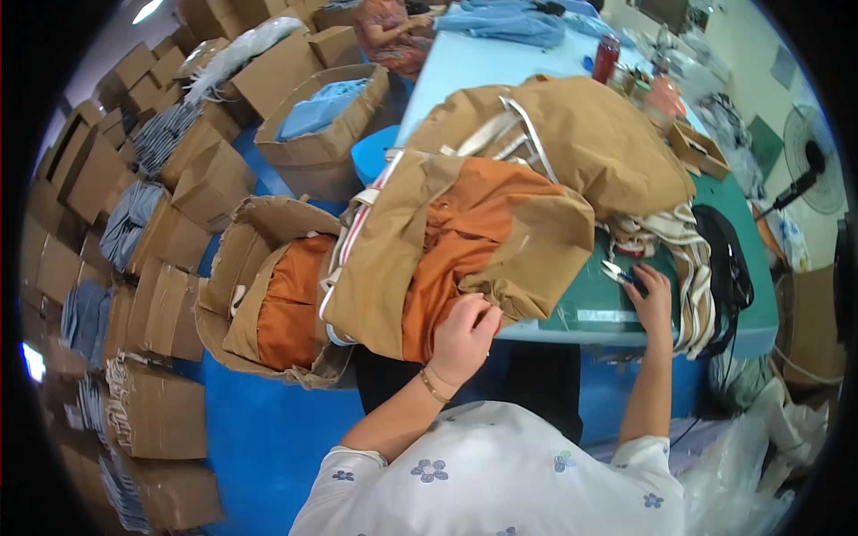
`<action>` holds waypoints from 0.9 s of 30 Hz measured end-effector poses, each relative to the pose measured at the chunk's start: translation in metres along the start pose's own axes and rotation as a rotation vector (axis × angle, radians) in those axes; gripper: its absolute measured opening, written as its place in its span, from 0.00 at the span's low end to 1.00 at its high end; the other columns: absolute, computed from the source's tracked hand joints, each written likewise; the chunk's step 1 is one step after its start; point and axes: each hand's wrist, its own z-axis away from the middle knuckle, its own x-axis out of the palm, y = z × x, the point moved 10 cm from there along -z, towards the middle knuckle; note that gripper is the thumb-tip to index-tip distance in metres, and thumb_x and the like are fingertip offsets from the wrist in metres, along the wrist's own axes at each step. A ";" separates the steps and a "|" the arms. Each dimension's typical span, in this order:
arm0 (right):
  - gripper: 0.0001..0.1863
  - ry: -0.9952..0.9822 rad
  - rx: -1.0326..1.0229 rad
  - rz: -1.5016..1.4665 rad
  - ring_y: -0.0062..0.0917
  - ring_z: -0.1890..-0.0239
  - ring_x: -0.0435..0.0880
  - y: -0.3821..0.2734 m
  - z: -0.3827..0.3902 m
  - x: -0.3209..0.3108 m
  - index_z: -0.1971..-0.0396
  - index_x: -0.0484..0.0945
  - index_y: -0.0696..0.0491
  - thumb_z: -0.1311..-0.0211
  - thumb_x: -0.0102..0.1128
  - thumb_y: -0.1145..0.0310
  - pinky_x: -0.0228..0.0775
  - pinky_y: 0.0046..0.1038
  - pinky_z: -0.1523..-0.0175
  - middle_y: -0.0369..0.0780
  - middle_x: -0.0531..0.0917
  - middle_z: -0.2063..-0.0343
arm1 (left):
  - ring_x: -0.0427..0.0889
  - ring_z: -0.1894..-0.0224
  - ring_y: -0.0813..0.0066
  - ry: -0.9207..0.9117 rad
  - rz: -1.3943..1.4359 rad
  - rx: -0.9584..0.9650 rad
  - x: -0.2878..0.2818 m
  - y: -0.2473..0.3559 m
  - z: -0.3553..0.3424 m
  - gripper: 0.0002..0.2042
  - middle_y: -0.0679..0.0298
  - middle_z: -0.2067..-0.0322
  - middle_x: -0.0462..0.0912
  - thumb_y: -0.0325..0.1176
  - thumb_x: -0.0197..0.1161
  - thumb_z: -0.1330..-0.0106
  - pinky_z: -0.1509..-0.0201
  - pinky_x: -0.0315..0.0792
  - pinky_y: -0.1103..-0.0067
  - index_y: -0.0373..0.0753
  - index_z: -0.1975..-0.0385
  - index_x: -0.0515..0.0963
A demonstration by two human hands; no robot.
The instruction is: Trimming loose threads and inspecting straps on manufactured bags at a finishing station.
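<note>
A tan garment with orange lining (465, 223) lies spread over the near edge of the table, partly hanging toward the left. My left hand (465, 338) pinches the gathered tan cloth at its near edge. On the green tabletop to the right, my right hand (653, 293) has its fingers on the dark handle of small thread snips (617, 271), whose pale blades point left. The palm hides part of the handle. Behind the garment a big tan pile of cloth (608, 134) is heaped, with white-edged pieces on it.
An open carton (214, 313) with orange and tan pieces stands at the table's left. Striped cloth strips (693, 295) and a black bag (726, 259) lie right of my right hand. Farther back are a red bottle (606, 58), a fan (811, 161) and a seated person (389, 36).
</note>
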 end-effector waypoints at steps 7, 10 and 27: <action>0.07 0.192 -0.035 0.195 0.33 0.66 0.78 -0.018 0.005 -0.012 0.68 0.81 0.52 0.43 0.61 0.65 0.71 0.33 0.64 0.37 0.79 0.72 | 0.76 0.60 0.57 0.032 0.074 -0.080 0.002 -0.013 0.001 0.08 0.56 0.64 0.76 0.31 0.61 0.40 0.59 0.73 0.72 0.35 0.65 0.73; 0.09 0.269 0.165 0.178 0.34 0.73 0.78 0.021 0.015 -0.006 0.68 0.78 0.52 0.36 0.53 0.64 0.70 0.33 0.66 0.39 0.78 0.74 | 0.76 0.60 0.57 0.043 0.094 -0.116 0.004 -0.018 0.005 0.07 0.57 0.65 0.75 0.31 0.60 0.39 0.59 0.73 0.72 0.37 0.64 0.73; 0.28 -0.015 0.011 -0.586 0.24 0.78 0.74 -0.193 0.061 0.017 0.48 0.74 0.54 0.51 0.71 0.65 0.68 0.22 0.73 0.40 0.77 0.74 | 0.74 0.55 0.56 0.019 0.078 -0.001 0.003 -0.023 0.001 0.06 0.56 0.61 0.73 0.25 0.56 0.40 0.50 0.71 0.70 0.35 0.64 0.74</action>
